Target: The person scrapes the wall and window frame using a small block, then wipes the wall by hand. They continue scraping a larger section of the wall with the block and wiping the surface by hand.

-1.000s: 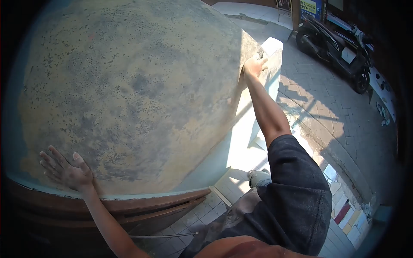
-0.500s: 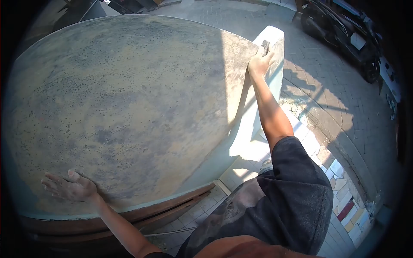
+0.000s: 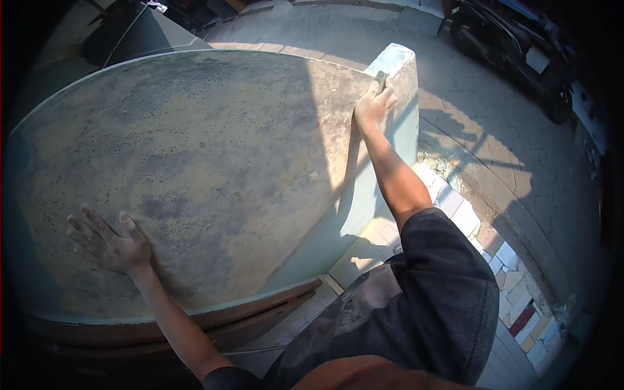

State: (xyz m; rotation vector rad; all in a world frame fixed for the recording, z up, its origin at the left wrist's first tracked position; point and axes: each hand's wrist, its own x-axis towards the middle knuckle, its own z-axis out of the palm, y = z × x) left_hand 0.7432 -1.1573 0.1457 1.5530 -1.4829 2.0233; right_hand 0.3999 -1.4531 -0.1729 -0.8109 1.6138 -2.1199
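A large panel (image 3: 214, 162) with a mottled beige and grey, pitted face fills the left and middle of the head view. My left hand (image 3: 114, 244) lies on its lower left part, fingers spread and dusty, holding nothing. At the panel's upper right end, my right hand (image 3: 374, 104) is closed round a small dark block (image 3: 381, 78), perhaps a sanding block. This block is close to the pale end post (image 3: 398, 62); its underside is hidden, so contact cannot be told. Sunlight falls on the panel's right end, while the rest is in shade.
A parked motorcycle (image 3: 513, 55) stands at the upper right on the paving (image 3: 465, 117). Broken tile pieces (image 3: 520, 305) cover the ground at lower right. Brown slats (image 3: 260, 312) run below the panel. A dark grey sloped shape (image 3: 156, 32) stands beyond it at upper left.
My left hand has moved up the panel, its fingers now pointing more upward. My right hand, still gripping the block, appears slightly lower and further left. The view has shifted somewhat.
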